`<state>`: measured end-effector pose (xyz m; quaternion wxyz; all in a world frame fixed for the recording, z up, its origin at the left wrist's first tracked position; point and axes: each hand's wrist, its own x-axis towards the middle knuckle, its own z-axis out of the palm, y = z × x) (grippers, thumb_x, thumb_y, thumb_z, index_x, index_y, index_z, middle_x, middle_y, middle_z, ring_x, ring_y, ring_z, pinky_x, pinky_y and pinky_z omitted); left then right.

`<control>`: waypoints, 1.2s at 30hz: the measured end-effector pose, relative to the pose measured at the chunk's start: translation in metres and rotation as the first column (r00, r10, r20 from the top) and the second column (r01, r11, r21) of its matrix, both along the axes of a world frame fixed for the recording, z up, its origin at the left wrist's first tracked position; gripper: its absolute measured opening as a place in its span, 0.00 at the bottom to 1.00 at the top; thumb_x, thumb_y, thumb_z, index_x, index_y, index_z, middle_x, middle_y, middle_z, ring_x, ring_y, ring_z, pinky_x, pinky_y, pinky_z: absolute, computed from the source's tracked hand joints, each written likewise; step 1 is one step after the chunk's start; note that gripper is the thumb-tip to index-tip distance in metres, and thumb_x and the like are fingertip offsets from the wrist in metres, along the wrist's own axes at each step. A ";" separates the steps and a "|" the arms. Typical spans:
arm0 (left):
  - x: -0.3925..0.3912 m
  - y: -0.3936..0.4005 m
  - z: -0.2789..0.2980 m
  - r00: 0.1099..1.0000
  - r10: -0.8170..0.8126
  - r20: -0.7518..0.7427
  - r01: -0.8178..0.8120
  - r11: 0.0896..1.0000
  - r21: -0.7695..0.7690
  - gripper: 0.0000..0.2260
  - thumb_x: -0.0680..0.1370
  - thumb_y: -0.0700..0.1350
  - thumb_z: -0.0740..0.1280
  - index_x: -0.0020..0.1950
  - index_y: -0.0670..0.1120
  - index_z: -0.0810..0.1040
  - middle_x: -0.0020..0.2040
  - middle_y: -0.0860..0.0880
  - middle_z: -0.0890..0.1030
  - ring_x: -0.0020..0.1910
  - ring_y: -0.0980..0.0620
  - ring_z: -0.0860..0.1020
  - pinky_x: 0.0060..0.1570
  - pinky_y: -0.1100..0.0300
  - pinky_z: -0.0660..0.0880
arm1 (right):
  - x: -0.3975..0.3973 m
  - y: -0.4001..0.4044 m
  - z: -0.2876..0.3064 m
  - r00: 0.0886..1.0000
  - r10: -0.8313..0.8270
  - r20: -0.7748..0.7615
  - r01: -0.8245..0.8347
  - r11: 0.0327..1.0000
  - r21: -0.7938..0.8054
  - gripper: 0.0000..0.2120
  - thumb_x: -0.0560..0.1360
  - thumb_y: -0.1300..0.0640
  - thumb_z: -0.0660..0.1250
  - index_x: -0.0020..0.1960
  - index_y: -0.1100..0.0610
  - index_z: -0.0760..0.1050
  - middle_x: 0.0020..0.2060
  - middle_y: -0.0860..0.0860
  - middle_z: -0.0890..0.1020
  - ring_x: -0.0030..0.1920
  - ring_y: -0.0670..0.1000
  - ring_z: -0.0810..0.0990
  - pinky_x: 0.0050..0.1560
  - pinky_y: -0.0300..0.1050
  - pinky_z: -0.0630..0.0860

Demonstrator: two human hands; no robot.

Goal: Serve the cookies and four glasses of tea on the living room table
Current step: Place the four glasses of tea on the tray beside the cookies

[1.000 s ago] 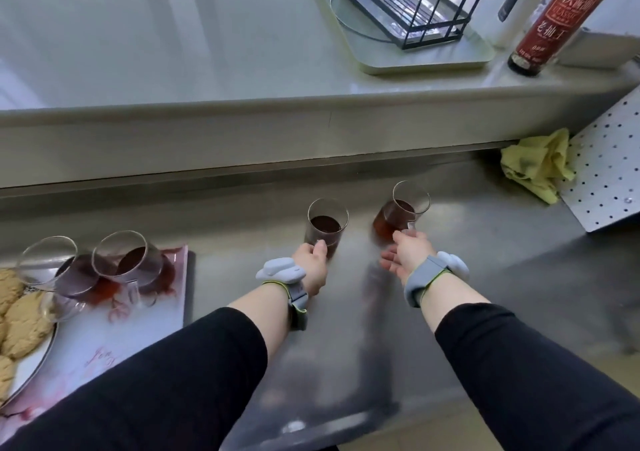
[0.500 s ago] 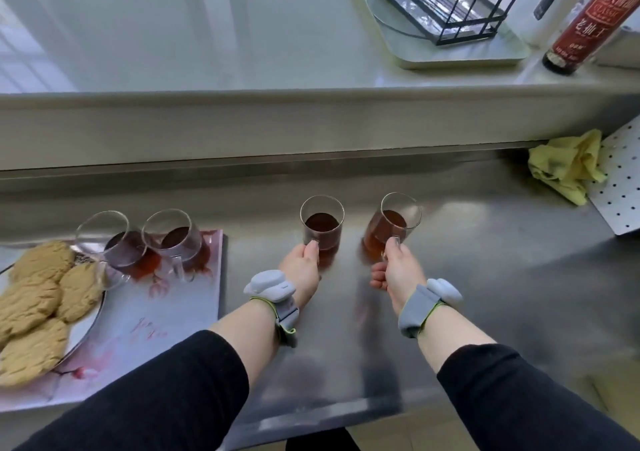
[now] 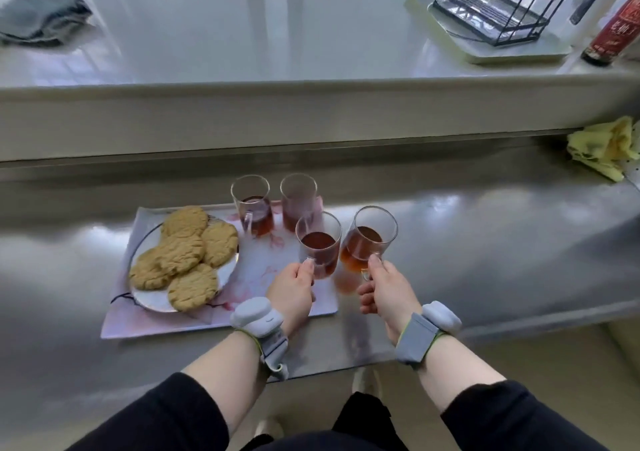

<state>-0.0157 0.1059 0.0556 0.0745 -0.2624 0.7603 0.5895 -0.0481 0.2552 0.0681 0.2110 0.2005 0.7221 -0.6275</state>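
left hand (image 3: 292,293): gripped left glass (image 3: 319,244) by its handle, thumb on top, fingers curled under; glass upright over the tray's right edge, whether it touched the tray could not be told
right hand (image 3: 384,291): gripped right glass (image 3: 369,239) by its handle; glass tilted to the right, over the bare counter (image 3: 485,242) just right of the tray, seemingly clear of it
tea: dark brown in both held glasses, each under half full
gap: held glasses side by side, close, contact could not be told
back glasses: two more with tea, rear-left glass (image 3: 252,204) and rear-right glass (image 3: 299,201), upright at the tray's far right corner, just beside each other
tray (image 3: 221,315): pale pink floral, flat on the steel counter
plate (image 3: 152,303): white, on the tray's left half
cookies (image 3: 183,253): five or so large tan rounds, overlapping on the plate
wrists: grey strap with a white module on each; black sleeves
ledge: grey cloth (image 3: 38,19) far left, wire rack (image 3: 498,3) on a pale tray far right, red-label bottle (image 3: 613,31) at the right edge
yellow rag (image 3: 606,147): crumpled on the counter, far right, well apart from the glasses
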 end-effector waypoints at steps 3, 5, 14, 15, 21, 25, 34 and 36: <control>0.020 -0.031 -0.004 1.000 0.012 0.013 -0.011 1.000 -0.019 0.16 0.80 0.53 0.54 0.37 0.45 0.69 0.29 0.46 0.74 0.36 0.45 0.71 0.42 0.54 0.66 | 0.021 -0.032 0.002 1.000 0.025 0.010 -0.025 0.999 -0.040 0.16 0.80 0.46 0.53 0.45 0.58 0.67 0.30 0.55 0.69 0.26 0.50 0.67 0.25 0.41 0.68; 0.030 -0.047 -0.006 0.999 0.043 0.014 -0.043 0.999 -0.017 0.17 0.80 0.53 0.54 0.36 0.45 0.69 0.30 0.45 0.75 0.36 0.45 0.72 0.41 0.54 0.66 | 0.030 -0.049 0.005 0.999 0.039 0.023 -0.038 0.998 -0.041 0.16 0.81 0.46 0.52 0.46 0.59 0.67 0.30 0.56 0.70 0.26 0.51 0.67 0.25 0.41 0.69; 0.032 -0.067 -0.017 0.983 0.167 0.071 -0.168 0.986 -0.002 0.16 0.80 0.52 0.54 0.37 0.44 0.68 0.32 0.43 0.75 0.29 0.46 0.71 0.31 0.59 0.66 | 0.030 -0.082 -0.002 0.988 0.123 0.089 -0.128 0.991 0.046 0.16 0.81 0.47 0.51 0.50 0.60 0.67 0.34 0.56 0.71 0.29 0.51 0.70 0.28 0.41 0.71; 0.031 -0.067 -0.018 0.980 0.182 0.077 -0.183 0.983 0.013 0.16 0.80 0.51 0.54 0.37 0.44 0.68 0.32 0.42 0.75 0.28 0.46 0.71 0.29 0.59 0.65 | 0.028 -0.083 -0.004 0.987 0.131 0.097 -0.136 0.990 0.047 0.16 0.81 0.47 0.51 0.49 0.59 0.67 0.34 0.56 0.71 0.29 0.51 0.70 0.28 0.41 0.71; 0.027 -0.065 -0.025 0.968 0.240 0.071 -0.244 0.968 0.063 0.16 0.80 0.50 0.54 0.36 0.44 0.68 0.32 0.43 0.73 0.28 0.48 0.70 0.26 0.60 0.65 | 0.021 -0.087 -0.019 0.978 0.175 0.113 -0.184 0.981 0.067 0.15 0.81 0.47 0.51 0.42 0.56 0.65 0.33 0.56 0.72 0.28 0.51 0.70 0.27 0.40 0.71; 0.023 -0.065 -0.028 0.958 0.278 0.074 -0.283 0.957 0.069 0.16 0.80 0.51 0.55 0.37 0.44 0.70 0.30 0.45 0.73 0.26 0.49 0.69 0.28 0.59 0.65 | 0.015 -0.088 -0.026 0.967 0.223 0.125 -0.235 0.968 0.093 0.16 0.80 0.46 0.52 0.40 0.56 0.65 0.33 0.56 0.73 0.29 0.51 0.71 0.30 0.42 0.73; 0.020 -0.062 -0.030 0.955 0.290 0.062 -0.290 0.957 -0.008 0.15 0.79 0.51 0.55 0.40 0.44 0.72 0.30 0.47 0.75 0.25 0.49 0.69 0.33 0.57 0.68 | 0.008 -0.088 -0.033 0.926 0.358 0.117 -0.370 0.923 0.104 0.15 0.80 0.46 0.51 0.40 0.53 0.66 0.33 0.53 0.73 0.30 0.50 0.71 0.31 0.41 0.72; 0.019 -0.060 -0.031 0.954 0.295 0.051 -0.294 0.955 -0.026 0.14 0.79 0.52 0.55 0.42 0.44 0.73 0.30 0.47 0.75 0.25 0.49 0.70 0.35 0.56 0.69 | 0.005 -0.087 -0.035 0.918 0.376 0.124 -0.386 0.919 0.075 0.14 0.79 0.45 0.54 0.41 0.53 0.67 0.34 0.54 0.74 0.30 0.50 0.72 0.31 0.43 0.72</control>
